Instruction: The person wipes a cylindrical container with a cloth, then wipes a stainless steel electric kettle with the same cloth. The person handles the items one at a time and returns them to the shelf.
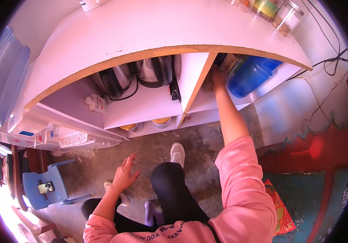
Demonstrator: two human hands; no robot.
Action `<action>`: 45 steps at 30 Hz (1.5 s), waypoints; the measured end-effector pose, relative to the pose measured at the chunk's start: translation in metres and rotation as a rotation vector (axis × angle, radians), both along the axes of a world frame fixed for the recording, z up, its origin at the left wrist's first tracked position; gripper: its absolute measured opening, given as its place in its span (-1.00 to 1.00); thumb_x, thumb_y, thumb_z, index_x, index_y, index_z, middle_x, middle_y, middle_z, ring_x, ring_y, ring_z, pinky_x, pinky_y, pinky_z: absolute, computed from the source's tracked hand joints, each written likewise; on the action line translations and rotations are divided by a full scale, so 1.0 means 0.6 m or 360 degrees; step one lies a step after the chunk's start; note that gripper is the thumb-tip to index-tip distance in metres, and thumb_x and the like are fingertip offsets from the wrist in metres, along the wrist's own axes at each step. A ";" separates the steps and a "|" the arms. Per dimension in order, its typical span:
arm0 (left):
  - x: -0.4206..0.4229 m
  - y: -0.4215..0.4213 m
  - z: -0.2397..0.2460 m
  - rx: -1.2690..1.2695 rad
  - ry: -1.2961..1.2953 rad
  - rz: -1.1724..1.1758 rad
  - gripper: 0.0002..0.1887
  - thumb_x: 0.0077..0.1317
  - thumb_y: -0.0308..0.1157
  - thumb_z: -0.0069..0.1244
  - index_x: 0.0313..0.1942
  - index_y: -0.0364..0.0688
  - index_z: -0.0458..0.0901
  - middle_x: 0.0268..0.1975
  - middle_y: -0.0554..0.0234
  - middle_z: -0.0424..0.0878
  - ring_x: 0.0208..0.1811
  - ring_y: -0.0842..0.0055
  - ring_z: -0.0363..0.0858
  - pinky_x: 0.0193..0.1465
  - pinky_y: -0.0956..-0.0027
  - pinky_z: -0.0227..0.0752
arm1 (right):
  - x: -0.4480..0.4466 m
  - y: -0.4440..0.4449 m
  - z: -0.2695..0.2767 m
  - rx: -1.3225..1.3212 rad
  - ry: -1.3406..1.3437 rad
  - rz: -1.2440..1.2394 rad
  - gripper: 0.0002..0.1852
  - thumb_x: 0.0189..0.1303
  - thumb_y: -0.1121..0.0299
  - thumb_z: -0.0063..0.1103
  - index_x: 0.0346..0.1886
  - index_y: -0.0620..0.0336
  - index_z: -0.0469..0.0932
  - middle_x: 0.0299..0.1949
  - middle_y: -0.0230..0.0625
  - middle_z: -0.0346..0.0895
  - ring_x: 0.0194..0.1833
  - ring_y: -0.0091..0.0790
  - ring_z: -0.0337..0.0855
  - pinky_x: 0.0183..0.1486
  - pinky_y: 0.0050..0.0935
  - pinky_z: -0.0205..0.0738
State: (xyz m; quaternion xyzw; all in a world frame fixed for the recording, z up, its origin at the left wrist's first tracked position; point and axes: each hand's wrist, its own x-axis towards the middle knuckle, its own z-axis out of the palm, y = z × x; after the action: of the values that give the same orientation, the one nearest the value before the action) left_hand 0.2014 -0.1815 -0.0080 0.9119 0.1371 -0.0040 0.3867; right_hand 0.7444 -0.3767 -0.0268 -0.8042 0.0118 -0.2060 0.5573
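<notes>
My right hand reaches into the right compartment of a white shelf unit, beside a blue plastic container that lies tilted. Boxes stand behind the hand; its fingers are partly hidden in shadow, so I cannot tell whether it grips anything. My left hand hangs over the floor, fingers apart, holding nothing. Inside the left compartment are two metal electric kettles with a black cord, and a small white bottle near its left side.
Clear jars stand on the unit's top. A water dispenser is at the left, near a blue chair bearing a phone. Yellow-lidded tubs sit on the lower shelf. Black cables run along the right wall.
</notes>
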 end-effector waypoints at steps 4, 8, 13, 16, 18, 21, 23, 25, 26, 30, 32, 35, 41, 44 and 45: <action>-0.015 0.006 0.008 0.0043 -0.0021 0.0043 -0.20 0.16 -0.38 0.25 0.39 -0.08 0.22 0.14 -0.02 0.60 0.00 0.16 0.69 0.02 0.14 0.60 | -0.155 -0.010 0.013 0.0222 0.0136 0.0240 -0.29 0.27 -0.14 0.18 0.08 0.48 0.51 0.00 0.18 0.64 0.17 0.13 0.57 0.25 -0.18 0.36; -0.019 0.001 0.010 0.0066 -0.0032 0.0001 -0.32 0.15 -0.41 0.28 0.28 -0.15 0.37 0.01 -0.07 0.67 -0.02 0.15 0.71 0.05 0.18 0.58 | -0.251 -0.119 0.056 0.0810 0.0688 0.0156 -0.31 0.17 -0.24 0.35 -0.21 0.40 0.63 -0.18 -0.12 0.67 -0.16 -0.27 0.66 -0.08 -0.28 0.50; -0.010 -0.009 -0.003 0.0081 -0.0115 -0.0134 -0.51 0.17 -0.38 0.26 0.11 -0.21 0.51 -0.15 -0.04 0.71 -0.09 0.15 0.73 0.01 0.18 0.59 | -0.208 -0.248 0.098 -0.0002 0.0015 -0.0297 -0.01 -0.03 -0.27 0.48 0.29 0.30 0.36 0.19 0.06 0.47 0.13 -0.04 0.55 0.19 -0.13 0.41; -0.013 -0.004 -0.004 0.0084 -0.0094 -0.0147 -0.56 0.20 -0.32 0.21 0.08 -0.15 0.52 -0.09 0.02 0.70 -0.07 0.12 0.71 -0.05 0.13 0.59 | -0.183 -0.259 0.127 -0.0243 0.0142 -0.0283 0.29 -0.18 -0.36 0.50 0.50 0.25 0.07 0.43 0.16 0.19 0.38 0.12 0.31 0.40 -0.07 0.22; -0.017 -0.002 -0.005 0.0104 -0.0101 -0.0134 -0.57 0.20 -0.32 0.21 0.07 -0.15 0.53 -0.10 0.04 0.70 -0.09 0.12 0.71 -0.06 0.13 0.59 | -0.169 -0.258 0.145 -0.0223 0.0314 -0.0205 0.43 -0.26 -0.42 0.50 0.57 0.22 -0.05 0.46 0.20 0.16 0.46 0.15 0.23 0.46 -0.08 0.17; -0.020 -0.002 -0.007 0.0109 -0.0099 -0.0128 -0.58 0.20 -0.32 0.20 0.06 -0.16 0.53 -0.12 0.07 0.69 -0.11 0.13 0.71 -0.08 0.13 0.59 | -0.150 -0.255 0.150 -0.0312 0.0309 -0.0118 0.43 -0.25 -0.40 0.51 0.56 0.25 -0.07 0.45 0.20 0.19 0.43 0.15 0.29 0.44 -0.08 0.19; -0.025 0.002 -0.010 0.0122 -0.0088 -0.0120 -0.59 0.20 -0.32 0.20 0.05 -0.16 0.53 -0.14 0.07 0.69 -0.13 0.13 0.71 -0.08 0.12 0.59 | -0.140 -0.245 0.158 -0.0423 0.0246 -0.0024 0.42 -0.25 -0.38 0.53 0.55 0.28 -0.05 0.42 0.19 0.24 0.40 0.14 0.33 0.43 -0.10 0.22; -0.031 0.004 -0.013 0.0138 -0.0071 -0.0117 -0.60 0.21 -0.32 0.20 0.04 -0.17 0.53 -0.15 0.07 0.69 -0.14 0.13 0.71 -0.09 0.12 0.59 | -0.128 -0.240 0.157 -0.0482 0.0168 0.0019 0.41 -0.25 -0.35 0.56 0.54 0.31 -0.04 0.40 0.18 0.29 0.38 0.13 0.37 0.42 -0.12 0.24; -0.032 0.006 -0.013 0.0135 -0.0074 -0.0115 -0.60 0.21 -0.32 0.19 0.04 -0.17 0.53 -0.15 0.07 0.69 -0.13 0.13 0.71 -0.09 0.12 0.59 | -0.121 -0.239 0.157 -0.0485 0.0118 0.0016 0.41 -0.25 -0.33 0.57 0.53 0.32 -0.03 0.38 0.17 0.32 0.36 0.11 0.39 0.41 -0.13 0.26; -0.035 0.006 -0.019 0.0132 -0.0078 -0.0105 -0.62 0.20 -0.33 0.22 0.00 -0.20 0.55 -0.16 0.05 0.72 -0.12 0.16 0.73 -0.06 0.15 0.60 | -0.107 -0.233 0.146 -0.0364 -0.0023 -0.0003 0.35 -0.26 -0.30 0.60 0.49 0.33 0.05 0.32 0.12 0.41 0.32 0.06 0.45 0.36 -0.16 0.32; -0.038 0.007 -0.024 0.0141 -0.0059 -0.0103 -0.63 0.20 -0.34 0.23 -0.01 -0.21 0.56 -0.17 0.04 0.73 -0.11 0.18 0.74 -0.05 0.17 0.61 | -0.105 -0.230 0.150 -0.0348 0.0014 0.0031 0.31 -0.25 -0.30 0.59 0.46 0.34 0.09 0.29 0.10 0.44 0.30 0.04 0.47 0.34 -0.15 0.33; -0.037 0.004 -0.021 0.0147 -0.0016 -0.0115 -0.63 0.21 -0.33 0.23 0.00 -0.22 0.56 -0.17 0.03 0.74 -0.10 0.18 0.75 -0.04 0.17 0.61 | -0.119 -0.227 0.152 -0.0424 0.0048 -0.0023 0.26 -0.23 -0.29 0.59 0.42 0.35 0.15 0.24 0.09 0.50 0.26 0.05 0.52 0.31 -0.14 0.36; -0.034 0.003 -0.019 0.0130 -0.0008 -0.0142 -0.61 0.21 -0.32 0.22 0.01 -0.23 0.56 -0.16 0.00 0.74 -0.09 0.17 0.74 -0.03 0.16 0.60 | -0.202 -0.183 0.151 -0.0304 0.0084 0.0218 0.18 -0.20 -0.24 0.60 0.38 0.31 0.20 0.14 0.07 0.58 0.16 0.04 0.62 0.24 -0.14 0.45; -0.036 0.004 -0.020 0.0107 -0.0008 -0.0151 -0.60 0.21 -0.31 0.21 0.02 -0.22 0.55 -0.14 0.00 0.73 -0.08 0.14 0.73 -0.03 0.14 0.59 | -0.236 -0.136 0.161 -0.0436 -0.0015 0.0374 0.15 -0.20 -0.19 0.62 0.38 0.24 0.20 0.12 0.05 0.59 0.14 0.09 0.62 0.20 -0.11 0.47; -0.035 0.003 -0.022 0.0095 -0.0020 -0.0155 -0.60 0.21 -0.30 0.20 0.03 -0.20 0.55 -0.12 0.00 0.73 -0.08 0.12 0.72 -0.03 0.13 0.59 | -0.234 -0.120 0.163 -0.0488 -0.0034 0.0396 0.14 -0.20 -0.19 0.62 0.38 0.23 0.20 0.12 0.06 0.59 0.14 0.10 0.62 0.20 -0.10 0.47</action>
State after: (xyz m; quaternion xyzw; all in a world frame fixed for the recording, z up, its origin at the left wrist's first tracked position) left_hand 0.1803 -0.1794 -0.0213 0.9287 0.0900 -0.0131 0.3595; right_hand 0.6041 -0.4487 0.0708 -0.8727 -0.1250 -0.1436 0.4496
